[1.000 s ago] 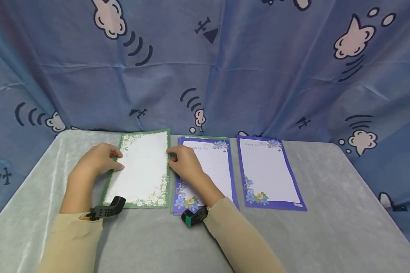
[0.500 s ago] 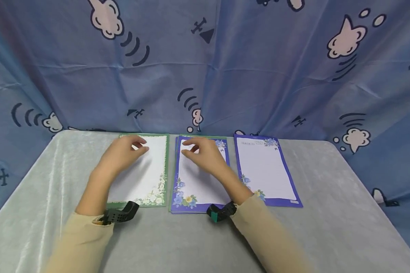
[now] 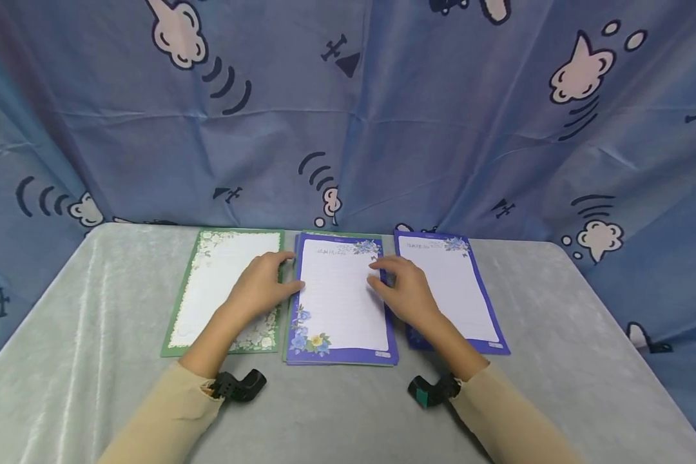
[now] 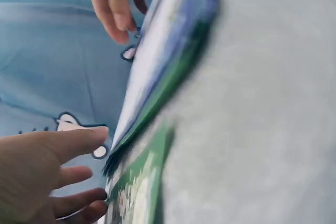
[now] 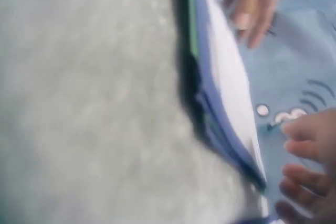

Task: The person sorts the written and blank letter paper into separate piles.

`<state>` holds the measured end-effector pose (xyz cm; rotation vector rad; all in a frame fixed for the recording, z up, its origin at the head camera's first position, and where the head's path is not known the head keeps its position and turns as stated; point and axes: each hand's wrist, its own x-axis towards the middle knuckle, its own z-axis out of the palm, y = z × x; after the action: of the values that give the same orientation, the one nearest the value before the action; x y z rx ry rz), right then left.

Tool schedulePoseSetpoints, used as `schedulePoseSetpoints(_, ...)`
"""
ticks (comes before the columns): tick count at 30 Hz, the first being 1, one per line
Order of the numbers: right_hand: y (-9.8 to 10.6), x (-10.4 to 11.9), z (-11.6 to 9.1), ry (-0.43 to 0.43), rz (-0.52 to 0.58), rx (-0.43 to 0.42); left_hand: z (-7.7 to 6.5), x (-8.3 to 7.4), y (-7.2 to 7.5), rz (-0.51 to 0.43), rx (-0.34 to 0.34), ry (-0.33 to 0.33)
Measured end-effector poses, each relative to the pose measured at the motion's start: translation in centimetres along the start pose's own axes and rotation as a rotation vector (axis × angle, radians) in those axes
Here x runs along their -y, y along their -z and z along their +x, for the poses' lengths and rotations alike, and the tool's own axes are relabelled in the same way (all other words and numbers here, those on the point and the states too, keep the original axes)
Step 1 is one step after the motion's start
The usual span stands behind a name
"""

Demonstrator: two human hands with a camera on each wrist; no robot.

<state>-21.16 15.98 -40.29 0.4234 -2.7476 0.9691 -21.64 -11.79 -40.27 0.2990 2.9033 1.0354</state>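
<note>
In the middle of the table lies a stack of writing paper point(image 3: 341, 303); its top sheet has a blue-purple border, flowers and handwriting at the top. Green edges show beneath it. My left hand point(image 3: 260, 287) is at the stack's left edge, fingers and thumb spread apart. On the opposite side my right hand point(image 3: 407, 291) has its fingertips over the right edge, thumb apart from the fingers. Nothing is gripped by either one. In the left wrist view, the left fingers point(image 4: 79, 142) show relaxed beside the stack; the right wrist view shows the right fingers point(image 5: 302, 177) likewise.
On the left lies green-bordered floral paper point(image 3: 223, 258), partly under the left forearm. Another purple-bordered sheet point(image 3: 449, 283) lies on the right, partly behind the right hand. A grey cloth covers the table point(image 3: 336, 412); a blue patterned curtain point(image 3: 267, 142) hangs behind.
Both hands have left the green-bordered paper on the left and moved right, to either side of the middle stack. The left hand crossed over the green paper; the papers look unmoved.
</note>
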Motion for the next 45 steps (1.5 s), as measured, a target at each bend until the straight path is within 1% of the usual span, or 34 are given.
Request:
schedulePoseSetpoints(3, -0.1, -1.4, -0.5, -0.02, 0.017, -0.068, 0.3, 0.6, -1.0, 0.024, -0.064, -0.015)
schedulePoseSetpoints(6, -0.4, -2.6, -0.8, -0.038, 0.005, -0.109, 0.5, 1.3, -1.8, 0.043, -0.114, -0.045)
schedulePoseSetpoints(9, -0.8, -3.4, -0.9, -0.029, -0.03, -0.108, 0.6, 1.9, -2.3, 0.043, -0.143, -0.069)
schedulePoseSetpoints(13, -1.2, -3.7, -0.9, 0.016, -0.037, -0.097, 0.6, 2.4, -2.5, -0.016, -0.161, -0.074)
schedulePoseSetpoints(15, -1.3, -3.7, -1.0, 0.032, -0.029, -0.097, 0.4, 2.6, -2.6, -0.047, -0.165, -0.082)
schedulePoseSetpoints(17, -1.5, -3.7, -1.0, 0.034, -0.021, -0.101, 0.3, 2.8, -2.7, -0.055, -0.166, -0.093)
schedulePoseSetpoints(20, -1.5, -3.6, -1.1, 0.037, -0.022, -0.091, 0.2, 3.0, -2.8, -0.035, -0.165, -0.126)
schedulePoseSetpoints(24, -1.4, -3.5, -1.0, 0.048, -0.055, -0.085, 0.3, 3.1, -2.8, 0.005, -0.167, -0.182)
schedulePoseSetpoints(26, -1.3, -3.4, -0.9, 0.051, -0.071, -0.08, 0.5, 3.0, -2.8, 0.02, -0.168, -0.194)
schedulePoseSetpoints(31, -1.3, -3.2, -0.7, 0.058, -0.098, -0.038, 0.4, 2.9, -2.5, 0.044, -0.165, -0.163)
schedulePoseSetpoints(36, -1.3, -3.2, -0.8, 0.057, -0.134, -0.027, 0.4, 2.7, -2.4, 0.059, -0.135, -0.157)
schedulePoseSetpoints(38, -1.4, -3.2, -0.9, 0.058, -0.146, -0.024, 0.4, 2.6, -2.5, 0.05, -0.123, -0.16)
schedulePoseSetpoints(42, -1.2, -3.3, -1.0, 0.069, -0.16, -0.022, 0.5, 2.4, -2.7, 0.019, -0.12, -0.168)
schedulePoseSetpoints(45, -1.3, -3.5, -1.2, 0.075, -0.165, -0.024, 0.6, 2.4, -2.9, 0.013, -0.122, -0.153)
